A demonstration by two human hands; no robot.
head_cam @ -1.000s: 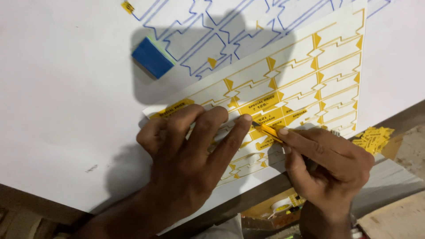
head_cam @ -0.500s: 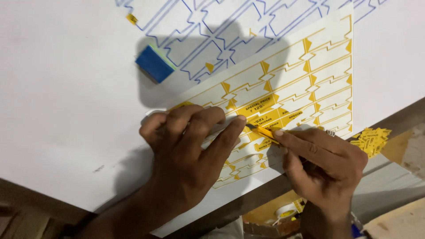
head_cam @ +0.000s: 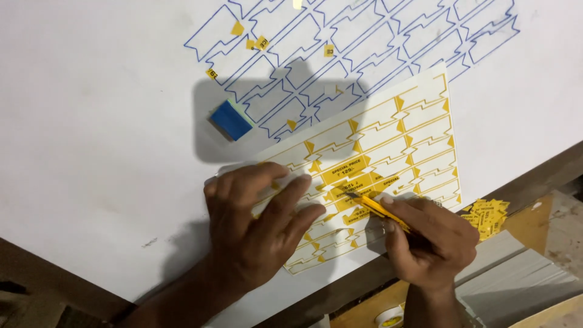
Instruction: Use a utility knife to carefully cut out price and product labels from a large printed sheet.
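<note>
The left hand (head_cam: 258, 228) lies flat with fingers spread on the yellow-and-white sticker sheet (head_cam: 388, 143), pinning it to the white table (head_cam: 91, 121). The right hand (head_cam: 428, 243) is closed around a thin yellow tool (head_cam: 373, 205) whose tip rests on a yellow label (head_cam: 347, 189) just beyond the left fingertips. Judging from this, the work goes best with the tip held low and nearly flat, catching only the label's edge, while the left hand presses close to that spot so the backing does not lift. A blue block (head_cam: 230, 119) sits beyond the left hand, and loose yellow pieces (head_cam: 486, 214) lie right of the right hand.
</note>
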